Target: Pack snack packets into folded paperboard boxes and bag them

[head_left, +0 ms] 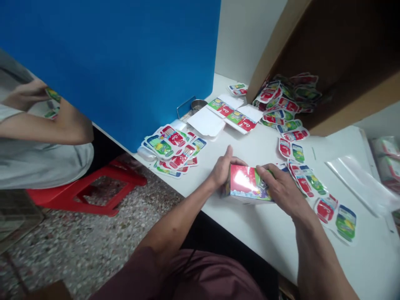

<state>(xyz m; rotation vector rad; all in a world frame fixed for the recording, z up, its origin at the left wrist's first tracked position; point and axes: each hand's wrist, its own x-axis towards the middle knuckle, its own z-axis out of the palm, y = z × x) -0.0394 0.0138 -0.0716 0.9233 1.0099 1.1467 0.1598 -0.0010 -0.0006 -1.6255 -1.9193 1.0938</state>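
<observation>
Left hand [222,170], right hand [281,188] grip printed carton [247,183], seemingly folded.

Glossy printed paper carton [248,183]

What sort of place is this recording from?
Probably a small piece-work packing workshop: printed cardboard box blanks lie in piles on a white table, and a co-worker sits behind a blue partition.

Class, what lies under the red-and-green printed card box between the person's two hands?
White tabletop shows along its lower edge; beneath, the red-and-green printed card box, held by left hand and right hand, hides whatever lies there.
</observation>
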